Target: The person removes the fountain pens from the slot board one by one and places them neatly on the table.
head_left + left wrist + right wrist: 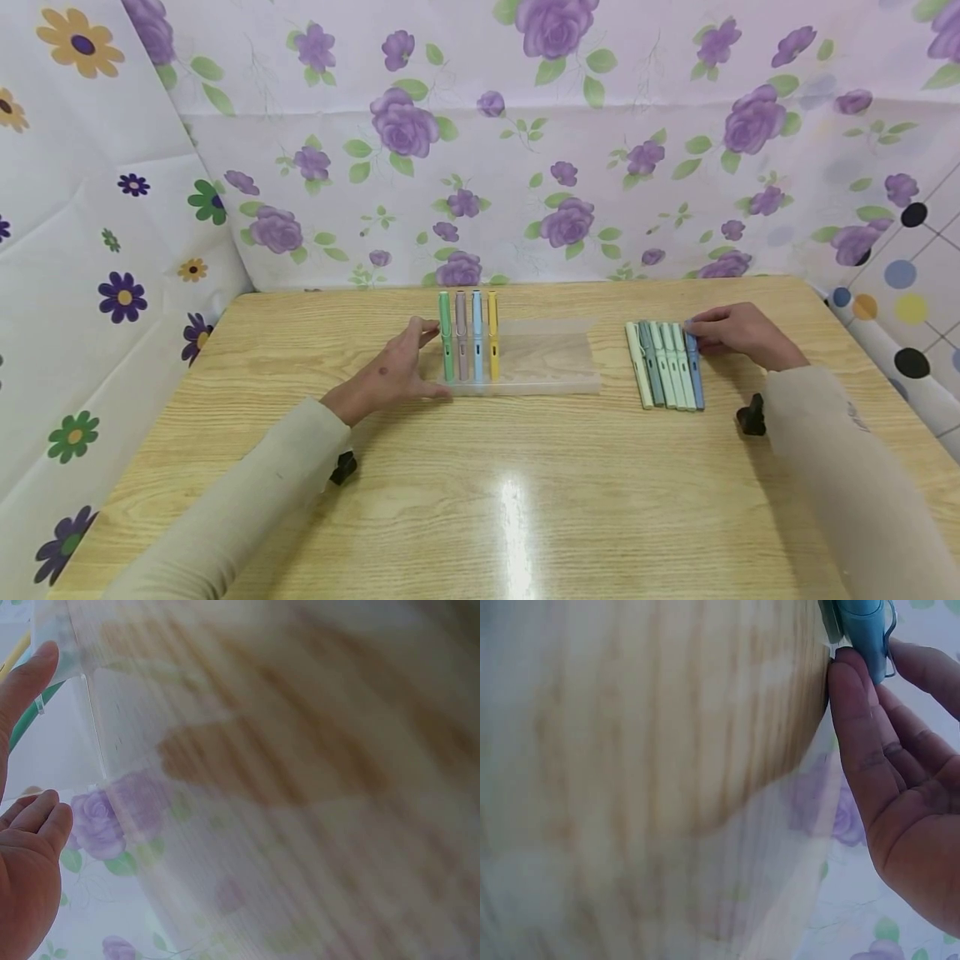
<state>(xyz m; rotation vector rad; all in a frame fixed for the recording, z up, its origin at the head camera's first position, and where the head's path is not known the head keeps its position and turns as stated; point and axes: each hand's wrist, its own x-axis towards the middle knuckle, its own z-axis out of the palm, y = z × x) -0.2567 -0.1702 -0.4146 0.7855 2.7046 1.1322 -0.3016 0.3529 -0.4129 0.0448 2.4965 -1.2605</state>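
A clear plastic pen tray lies on the table in the head view. Green, mauve, light blue and yellow pens stand side by side in its left part. My left hand holds the tray's left end, thumb at the near corner and fingers at the far one. To the right, a row of pale green and grey-green pens ends in a blue pen. My right hand pinches this blue pen at its cap end, beside the clip in the right wrist view.
The wooden table stretches toward me, with a bright glare near its front. A flowered cloth hangs along the back edge, and other patterned cloths stand at both sides. A gap of bare table separates the tray from the pen row.
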